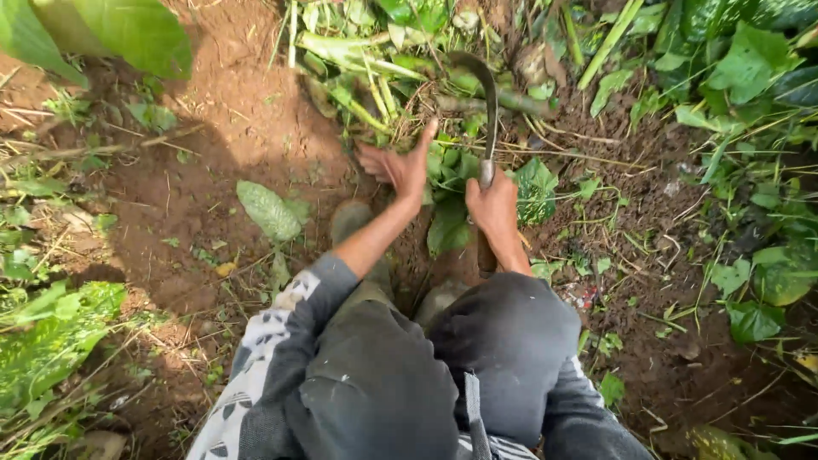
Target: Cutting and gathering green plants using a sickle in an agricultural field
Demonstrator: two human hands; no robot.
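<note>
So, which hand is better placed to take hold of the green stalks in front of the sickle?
Probably the left hand: it is open and empty, right beside the green stalks. The right hand is shut on the sickle, its curved blade over the stalks.

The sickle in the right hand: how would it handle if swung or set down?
The sickle looks stiff, its thin curved blade probably metal. Likely top-heavy toward the hook, so it may twist in the right hand. Laid on the loose soil, it would probably lie flat, not roll.
</note>
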